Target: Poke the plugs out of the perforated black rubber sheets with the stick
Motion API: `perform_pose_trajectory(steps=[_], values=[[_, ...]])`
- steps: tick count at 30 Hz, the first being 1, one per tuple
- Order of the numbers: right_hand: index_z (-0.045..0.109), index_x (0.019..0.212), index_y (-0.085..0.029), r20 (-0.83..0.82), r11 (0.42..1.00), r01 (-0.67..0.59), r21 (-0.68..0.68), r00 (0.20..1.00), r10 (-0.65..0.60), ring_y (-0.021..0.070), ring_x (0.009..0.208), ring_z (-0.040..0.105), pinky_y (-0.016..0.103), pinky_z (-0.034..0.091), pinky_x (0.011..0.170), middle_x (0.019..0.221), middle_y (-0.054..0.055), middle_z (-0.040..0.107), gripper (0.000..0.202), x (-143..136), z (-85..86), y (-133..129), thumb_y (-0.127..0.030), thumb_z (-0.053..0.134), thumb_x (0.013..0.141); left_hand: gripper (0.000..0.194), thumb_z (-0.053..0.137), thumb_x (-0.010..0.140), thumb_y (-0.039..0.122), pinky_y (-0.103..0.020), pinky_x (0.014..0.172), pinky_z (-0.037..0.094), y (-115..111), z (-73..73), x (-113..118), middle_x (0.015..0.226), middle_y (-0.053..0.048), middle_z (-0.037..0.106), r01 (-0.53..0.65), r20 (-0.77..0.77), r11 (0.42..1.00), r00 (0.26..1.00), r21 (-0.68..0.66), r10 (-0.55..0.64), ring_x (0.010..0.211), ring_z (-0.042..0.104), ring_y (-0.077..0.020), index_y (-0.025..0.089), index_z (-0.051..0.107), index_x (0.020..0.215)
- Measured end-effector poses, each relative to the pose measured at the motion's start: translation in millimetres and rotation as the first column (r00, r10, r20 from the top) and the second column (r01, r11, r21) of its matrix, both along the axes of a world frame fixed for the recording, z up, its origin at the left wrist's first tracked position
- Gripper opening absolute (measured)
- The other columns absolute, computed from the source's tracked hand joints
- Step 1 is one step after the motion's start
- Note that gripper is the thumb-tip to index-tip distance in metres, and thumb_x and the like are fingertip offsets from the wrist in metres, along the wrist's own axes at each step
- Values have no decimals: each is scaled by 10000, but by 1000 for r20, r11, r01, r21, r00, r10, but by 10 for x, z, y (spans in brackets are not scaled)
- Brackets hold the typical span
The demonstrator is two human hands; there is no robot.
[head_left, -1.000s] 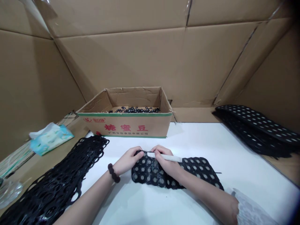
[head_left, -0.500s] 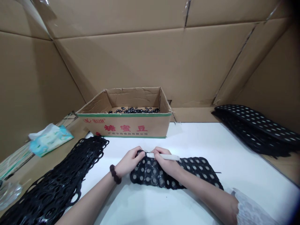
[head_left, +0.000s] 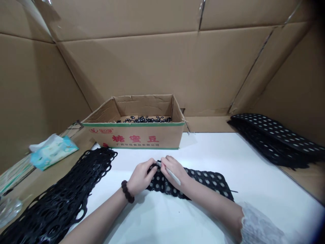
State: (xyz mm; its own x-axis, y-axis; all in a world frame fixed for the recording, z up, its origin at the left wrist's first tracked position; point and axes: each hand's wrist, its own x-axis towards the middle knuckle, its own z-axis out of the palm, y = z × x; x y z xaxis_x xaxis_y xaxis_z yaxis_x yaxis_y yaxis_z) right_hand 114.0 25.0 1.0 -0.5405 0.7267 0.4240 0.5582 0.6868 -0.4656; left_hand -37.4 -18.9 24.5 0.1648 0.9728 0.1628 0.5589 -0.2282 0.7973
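Observation:
A black rubber sheet with rows of round holes or discs (head_left: 212, 181) lies on the white table in front of me. My left hand (head_left: 143, 174) pinches its far left edge between thumb and fingers. A dark beaded bracelet circles that wrist. My right hand (head_left: 175, 171) is closed around a slim white pen-like tool (head_left: 174, 177), whose tip points left to the sheet's edge beside my left fingertips. The exact contact at the tip is too small to make out. My right hand and forearm cover part of the sheet.
Behind my hands stands an open cardboard box (head_left: 134, 135) with many small black rings (head_left: 144, 119) inside. Left lies a black perforated rubber web (head_left: 66, 193), past it a tissue pack (head_left: 54, 152). At the right are stacked black perforated sheets (head_left: 274, 139). Cardboard walls (head_left: 127, 64) surround the table.
My right hand has turned and shifted slightly left, so the white tool now slants down to the right. The sheet's left part has been drawn up and bunched near my left fingers.

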Motion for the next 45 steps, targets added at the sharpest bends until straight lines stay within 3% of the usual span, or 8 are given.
perform_pose_trajectory(steps=[4, 8, 12, 17, 26, 37, 41, 45], values=[[381, 591, -190, -182, 984, -66, -168, 983, 35, 131, 665, 438, 251, 355, 638, 650, -3, 413, 217, 127, 100, 75, -164, 342, 802, 190, 410, 788, 363, -224, 617, 329, 56, -36, -35, 660, 17, 483, -14, 99, 997, 995, -71, 21, 638, 425, -136, 188, 479, 764], [394, 523, -172, -298, 894, -196, -404, 952, 74, 106, 673, 453, 229, 356, 650, 697, -11, 434, 272, 222, 150, 98, -178, 360, 793, 226, 416, 785, 382, -221, 621, 336, 134, -99, -75, 662, 20, 459, -9, 172, 992, 985, -124, 30, 657, 419, -128, 170, 469, 726], [401, 494, -166, -289, 886, -201, -418, 954, 80, 111, 711, 455, 234, 349, 668, 723, -5, 439, 281, 209, 131, 68, -156, 372, 773, 243, 514, 731, 385, -231, 609, 346, 168, -89, -129, 699, 0, 521, 71, 304, 971, 953, -227, 1, 669, 460, -135, 144, 512, 761], [379, 494, -170, -301, 894, -197, -402, 951, 74, 115, 708, 455, 238, 351, 660, 706, -2, 436, 271, 178, 98, 34, -135, 368, 763, 299, 650, 634, 303, -273, 711, 376, 148, -41, -211, 803, -60, 623, 314, 532, 835, 846, -453, -30, 766, 542, -182, 104, 589, 849], [342, 466, -172, -360, 861, -183, -475, 933, -1, 112, 667, 443, 250, 343, 654, 658, -10, 425, 280, 159, 87, 25, -112, 355, 739, 307, 656, 621, 317, -268, 639, 407, 127, -80, -207, 792, -95, 654, 186, 502, 813, 852, -552, 146, 681, 575, -173, 76, 620, 807], [377, 529, -180, -193, 976, 77, -203, 974, -117, 138, 732, 421, 290, 347, 695, 687, 6, 452, 272, 25, 6, -111, -146, 353, 798, 256, 587, 654, 348, -242, 562, 402, 23, -137, -69, 718, -50, 631, -36, 390, 891, 891, -453, 234, 650, 561, -173, 106, 580, 736], [436, 571, -179, -51, 983, 166, -74, 984, -170, 151, 763, 417, 299, 342, 694, 728, 20, 471, 235, -41, -44, -129, -144, 371, 795, 262, 564, 649, 353, -250, 594, 406, -24, -180, -14, 728, -47, 636, -229, 209, 925, 931, -302, 299, 699, 557, -198, 110, 597, 739], [471, 611, -178, 46, 984, 180, 11, 983, -180, 164, 790, 419, 311, 337, 710, 772, 37, 486, 209, -67, -61, -82, -151, 373, 794, 276, 538, 673, 347, -265, 638, 412, -29, -204, -15, 783, -56, 642, -233, 200, 934, 935, -272, 292, 755, 562, -215, 112, 600, 804]])
